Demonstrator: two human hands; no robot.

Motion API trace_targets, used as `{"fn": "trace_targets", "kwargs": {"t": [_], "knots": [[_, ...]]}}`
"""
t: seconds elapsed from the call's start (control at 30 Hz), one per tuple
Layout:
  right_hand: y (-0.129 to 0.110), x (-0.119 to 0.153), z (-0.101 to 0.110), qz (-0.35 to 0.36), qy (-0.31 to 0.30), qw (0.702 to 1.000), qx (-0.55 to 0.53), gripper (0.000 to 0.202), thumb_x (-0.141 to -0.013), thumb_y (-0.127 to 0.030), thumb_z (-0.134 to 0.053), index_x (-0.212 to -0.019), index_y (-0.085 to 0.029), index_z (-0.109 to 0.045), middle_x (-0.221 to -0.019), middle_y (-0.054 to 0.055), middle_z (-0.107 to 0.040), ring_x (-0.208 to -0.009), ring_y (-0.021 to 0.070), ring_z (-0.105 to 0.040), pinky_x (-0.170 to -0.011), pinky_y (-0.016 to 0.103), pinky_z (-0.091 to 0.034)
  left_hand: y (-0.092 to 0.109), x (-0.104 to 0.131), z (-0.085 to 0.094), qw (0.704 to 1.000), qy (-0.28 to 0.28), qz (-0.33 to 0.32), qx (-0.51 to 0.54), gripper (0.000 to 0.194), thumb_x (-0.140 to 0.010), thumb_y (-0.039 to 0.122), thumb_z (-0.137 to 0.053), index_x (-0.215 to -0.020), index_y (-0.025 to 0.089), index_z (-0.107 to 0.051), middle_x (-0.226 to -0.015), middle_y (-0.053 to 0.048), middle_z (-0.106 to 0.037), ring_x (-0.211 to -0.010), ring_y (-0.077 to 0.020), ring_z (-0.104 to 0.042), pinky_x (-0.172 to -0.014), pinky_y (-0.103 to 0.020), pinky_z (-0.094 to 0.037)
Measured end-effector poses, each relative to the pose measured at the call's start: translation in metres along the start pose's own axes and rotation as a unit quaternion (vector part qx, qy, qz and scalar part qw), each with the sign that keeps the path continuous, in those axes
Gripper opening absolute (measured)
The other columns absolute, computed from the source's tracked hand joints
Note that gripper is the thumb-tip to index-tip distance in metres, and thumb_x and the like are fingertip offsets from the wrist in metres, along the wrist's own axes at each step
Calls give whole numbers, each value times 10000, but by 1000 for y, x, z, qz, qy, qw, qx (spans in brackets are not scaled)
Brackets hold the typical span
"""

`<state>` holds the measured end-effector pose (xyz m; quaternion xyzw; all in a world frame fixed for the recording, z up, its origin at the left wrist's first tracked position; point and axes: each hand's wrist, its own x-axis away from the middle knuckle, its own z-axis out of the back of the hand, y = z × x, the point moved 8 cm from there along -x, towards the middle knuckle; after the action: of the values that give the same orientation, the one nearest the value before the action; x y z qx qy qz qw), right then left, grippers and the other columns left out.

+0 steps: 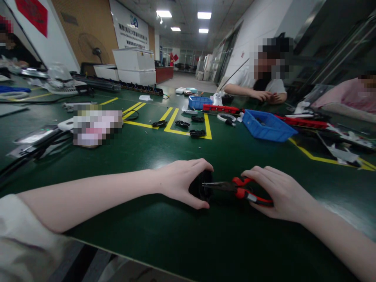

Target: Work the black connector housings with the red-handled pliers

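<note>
Near the front middle of the green table, my left hand (182, 182) is curled round a black part (205, 186), thumb below and fingers above it. Fine detail of that dark part cannot be made out. My right hand (279, 192) grips red-handled pliers (242, 188) from the right. Their long grey jaws point left, and the tips overlap the black part between my left thumb and fingers. Farther back lie several small black pieces, one of them (197, 133) inside a yellow-taped outline.
A blue bin (268, 126) stands at the back right, with a smaller blue tray (199, 102) behind it. Red strips (221, 109) lie beyond. Devices and black cables (44, 147) are at the left. A person (266, 78) sits across the table (141, 223).
</note>
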<state>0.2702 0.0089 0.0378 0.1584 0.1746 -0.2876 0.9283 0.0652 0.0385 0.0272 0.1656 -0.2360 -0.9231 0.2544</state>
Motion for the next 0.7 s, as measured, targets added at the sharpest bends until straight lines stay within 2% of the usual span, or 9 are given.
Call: {"fn": "trace_targets", "kwargs": {"t": [0.23,0.47,0.6,0.7], "knots": [[-4,-6,4,-4,-14,1000,2,405,-854,-291,-612,-1247,-203,-569,-1024,103,-719,-786,221,-674,-700,350,-501,3,1,-1,999,6,-30,-36,925,-778,633,-785,-1492,179,-413,-1300,-136,-614,-1102,-293,-681,-883,-385,-565],[-12,-12,13,4,-7,1000,2,408,-848,-274,-625,-1247,-210,-574,-1028,98,-726,-792,222,-679,-693,346,-500,5,0,1,997,21,-34,-68,880,-748,695,-782,-1385,166,-484,-1216,-107,-645,-981,-265,-700,-801,-359,-557],[-12,-11,14,5,-2,1000,2,408,-845,-262,-633,-1246,-208,-584,-1039,100,-729,-808,221,-684,-700,343,-497,3,0,0,997,0,2,-83,805,-749,787,-712,-1268,197,-537,-1163,-75,-689,-883,-235,-707,-710,-320,-523],[-14,-11,14,7,-2,1000,11,395,-852,-259,-627,-1240,-199,-577,-1041,106,-726,-804,220,-683,-707,344,-503,3,-1,0,996,-15,11,-82,731,-750,797,-699,-1156,204,-566,-1077,-53,-711,-842,-223,-705,-669,-298,-492]]}}
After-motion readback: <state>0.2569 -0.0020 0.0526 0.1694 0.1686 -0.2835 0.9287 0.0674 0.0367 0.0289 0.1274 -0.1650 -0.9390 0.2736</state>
